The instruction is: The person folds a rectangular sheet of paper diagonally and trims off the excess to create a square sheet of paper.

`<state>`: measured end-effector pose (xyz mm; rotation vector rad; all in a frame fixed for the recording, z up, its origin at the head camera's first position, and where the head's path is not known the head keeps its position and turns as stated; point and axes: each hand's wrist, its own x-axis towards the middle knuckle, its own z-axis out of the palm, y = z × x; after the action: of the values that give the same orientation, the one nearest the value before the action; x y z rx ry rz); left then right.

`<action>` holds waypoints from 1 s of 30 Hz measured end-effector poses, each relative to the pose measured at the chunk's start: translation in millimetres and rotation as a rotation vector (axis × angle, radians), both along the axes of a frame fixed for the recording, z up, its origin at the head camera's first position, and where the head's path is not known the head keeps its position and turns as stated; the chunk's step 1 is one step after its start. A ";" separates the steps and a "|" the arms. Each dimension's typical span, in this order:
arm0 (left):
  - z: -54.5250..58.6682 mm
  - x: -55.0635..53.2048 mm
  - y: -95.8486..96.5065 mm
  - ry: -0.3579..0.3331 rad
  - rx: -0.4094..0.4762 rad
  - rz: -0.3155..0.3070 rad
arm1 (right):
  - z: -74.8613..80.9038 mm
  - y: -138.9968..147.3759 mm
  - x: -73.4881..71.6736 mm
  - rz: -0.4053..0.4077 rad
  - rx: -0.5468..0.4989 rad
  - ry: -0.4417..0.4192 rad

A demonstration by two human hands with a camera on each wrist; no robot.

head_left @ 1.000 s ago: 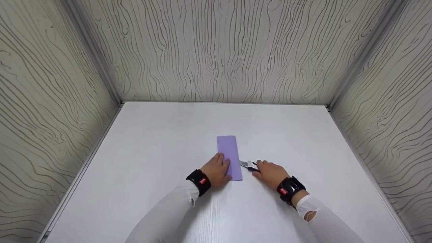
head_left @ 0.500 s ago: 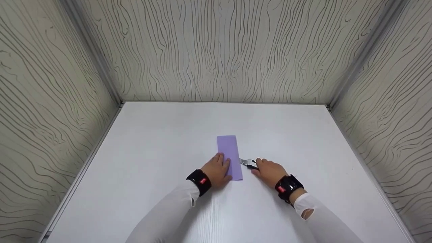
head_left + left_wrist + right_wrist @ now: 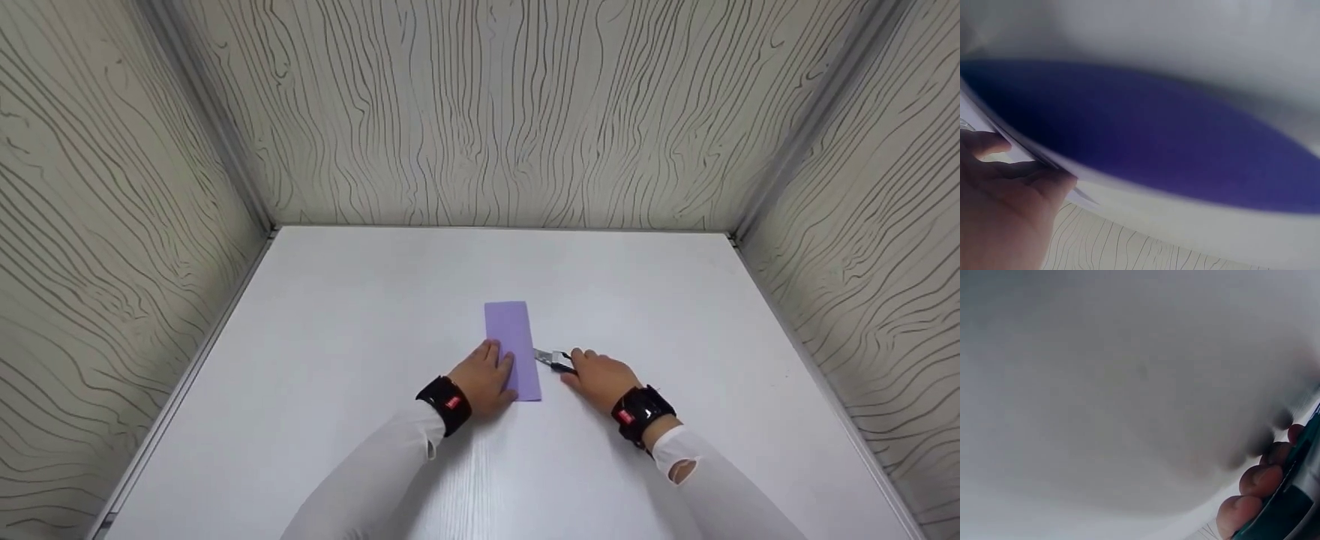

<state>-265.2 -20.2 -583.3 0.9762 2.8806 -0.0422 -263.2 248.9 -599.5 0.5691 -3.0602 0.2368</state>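
A narrow folded sheet of purple paper (image 3: 508, 322) lies lengthwise on the white table in the head view. My left hand (image 3: 484, 381) rests on its lower left part, fingers spread and pressing it down. In the left wrist view the paper (image 3: 1145, 135) bows up as a dark purple curve beside the left hand (image 3: 1010, 208). My right hand (image 3: 606, 382) grips a utility knife (image 3: 559, 362), whose silver blade meets the paper's right edge. The right wrist view shows curled fingers (image 3: 1261, 481) round its dark green and grey handle (image 3: 1283, 512).
The white tabletop (image 3: 360, 300) surrounds the paper. Wood-grain panels (image 3: 480, 112) stand behind and at both sides, joined by grey metal posts. Black bands (image 3: 444, 405) circle both wrists above white sleeves.
The knife and right hand have shifted slightly up along the paper's right edge, away from the body. The left hand keeps its place on the paper.
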 end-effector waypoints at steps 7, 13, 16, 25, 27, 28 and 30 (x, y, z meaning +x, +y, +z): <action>0.1 1.2 -0.9 0.004 0.004 0.002 | -3.4 -1.5 -0.7 0.017 0.000 0.046; -6.3 1.2 -0.9 -0.009 -0.001 0.003 | -7.5 -0.3 1.3 -0.007 0.006 0.028; -5.3 4.0 -0.5 -0.017 0.012 0.001 | -6.4 0.6 6.2 -0.016 0.004 0.018; -2.4 15.9 -3.3 -0.031 0.037 -0.041 | 0.6 -2.7 29.7 -0.030 -0.004 -0.026; -2.2 15.2 -2.1 -0.016 0.042 -0.054 | 1.2 -2.0 33.6 -0.032 0.000 -0.030; -2.3 14.7 -1.8 -0.004 0.045 -0.060 | 1.6 -2.0 35.3 -0.031 -0.002 -0.028; -3.6 13.0 -0.9 0.028 0.048 -0.065 | 2.0 -2.1 38.5 -0.025 -0.003 -0.030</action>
<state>-252.2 -21.1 -586.9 1.0868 2.8872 0.0079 -224.7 246.8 -597.5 0.5316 -3.0931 0.2521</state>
